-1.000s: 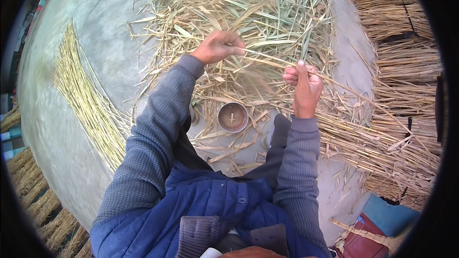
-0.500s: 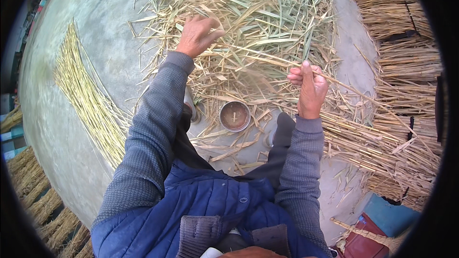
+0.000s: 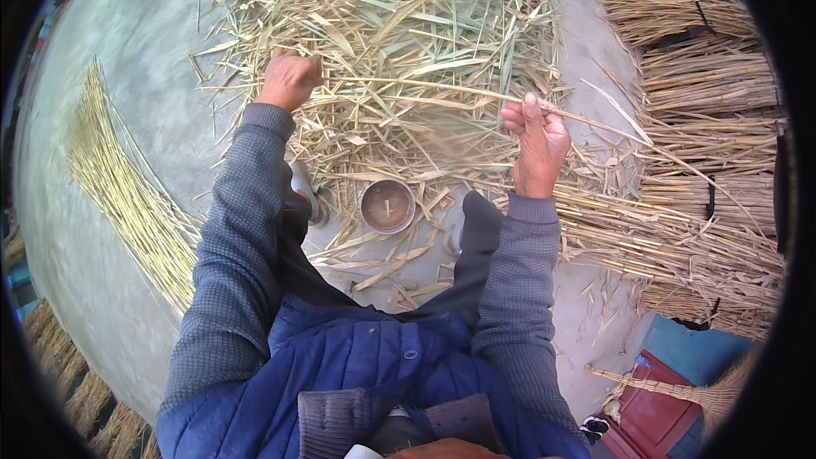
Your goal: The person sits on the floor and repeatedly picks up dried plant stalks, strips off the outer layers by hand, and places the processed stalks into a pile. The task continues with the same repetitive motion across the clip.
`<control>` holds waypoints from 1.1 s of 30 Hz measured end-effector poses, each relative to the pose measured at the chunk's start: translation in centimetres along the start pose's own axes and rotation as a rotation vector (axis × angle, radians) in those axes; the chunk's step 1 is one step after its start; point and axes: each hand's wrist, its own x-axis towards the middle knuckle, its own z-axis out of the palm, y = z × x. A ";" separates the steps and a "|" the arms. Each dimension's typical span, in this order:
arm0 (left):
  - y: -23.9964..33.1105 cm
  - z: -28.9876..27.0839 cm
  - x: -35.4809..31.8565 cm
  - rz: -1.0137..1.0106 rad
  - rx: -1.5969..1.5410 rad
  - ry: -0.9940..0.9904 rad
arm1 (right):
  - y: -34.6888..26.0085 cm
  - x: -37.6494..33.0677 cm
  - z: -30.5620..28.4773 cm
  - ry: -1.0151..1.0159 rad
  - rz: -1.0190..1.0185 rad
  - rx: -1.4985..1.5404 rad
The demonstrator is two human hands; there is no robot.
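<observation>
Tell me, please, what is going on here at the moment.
A person holds a long stalk over a pile of leaves. The right hand pinches it; the left hand is curled near its left end, its exact grip hidden. A bowl stands on the floor in front, loose stalks lie to the left, and stalk bundles are stacked to the right.

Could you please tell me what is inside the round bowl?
Inside the bowl, a small pale strip shows against brown; what lies under the strip is covered.
</observation>
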 end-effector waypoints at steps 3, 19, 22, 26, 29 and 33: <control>3.1 0.3 0.1 0.126 -0.305 0.003 | 0.4 -0.7 0.8 -0.071 0.030 -0.025; 11.8 0.5 1.8 0.341 -0.685 0.330 | 0.4 -2.0 3.2 -0.129 -0.011 -0.009; 12.2 -0.5 1.5 0.069 -1.054 0.287 | 0.9 -1.9 3.0 -0.088 0.026 -0.013; 8.3 -3.2 2.1 -0.180 -1.429 0.462 | 1.5 -1.3 2.3 -0.024 0.059 -0.015; 5.2 -3.3 2.1 -0.181 -1.234 0.436 | 1.9 -1.0 2.0 -0.044 0.065 0.004; 3.9 -1.6 1.4 0.072 -0.187 0.344 | 1.8 -0.9 2.2 -0.041 0.081 0.033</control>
